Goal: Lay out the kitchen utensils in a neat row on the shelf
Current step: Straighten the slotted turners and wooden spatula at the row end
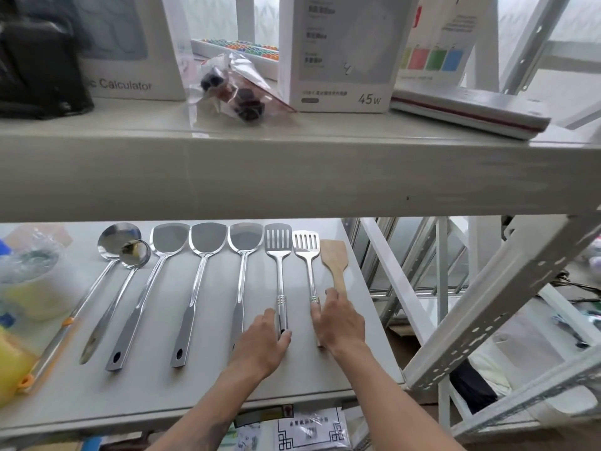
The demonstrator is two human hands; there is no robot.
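Several utensils lie side by side on the lower shelf [195, 395], heads pointing away. From the left: a large ladle [112, 242] with an orange-tipped handle, a smaller ladle [134, 253], three steel turners [208, 237], a slotted turner [278, 237], a shorter slotted turner [305, 244] and a wooden spatula [334, 255]. My left hand [263, 346] rests on the handle end of the slotted turner, fingers curled around it. My right hand [338, 320] lies flat over the handles of the shorter slotted turner and the wooden spatula, fingers touching both.
The upper shelf [292, 177] overhangs the utensil heads and carries boxes [341, 53], a plastic bag [234, 89] and a flat case [471, 112]. Tape rolls and a yellow object [13, 362] crowd the lower shelf's left end. A slanted metal frame [487, 304] stands to the right.
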